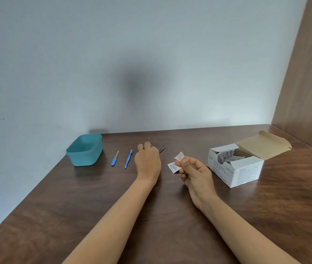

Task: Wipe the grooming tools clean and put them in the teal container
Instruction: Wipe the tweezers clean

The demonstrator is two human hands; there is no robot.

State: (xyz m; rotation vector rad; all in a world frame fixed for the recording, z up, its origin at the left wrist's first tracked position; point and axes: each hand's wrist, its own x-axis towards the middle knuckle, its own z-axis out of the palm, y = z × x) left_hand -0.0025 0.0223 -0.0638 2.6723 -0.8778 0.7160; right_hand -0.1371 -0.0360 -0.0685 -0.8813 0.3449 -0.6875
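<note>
Three grooming tools lie right of the teal plastic container (86,159), none inside: a blue-handled nail file (115,158) nearest, a slim blue cuticle pusher (128,159) next, thin metal tweezers (162,149) farthest. The left hand (147,159) curls over the tweezers (grip hidden, cannot tell). The right hand (195,172) pinches a folded white wipe (180,156), presumably readied for wiping. The container sits at the brown wooden table (151,216)'s left edge, with an open path to it.

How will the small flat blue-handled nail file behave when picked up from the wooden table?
The small flat blue-handled nail file looks thin and stiff, so it is probably light, not floppy. Lying flat, it should not roll. On the smooth wooden table it may slide rather than lift easily.
</note>
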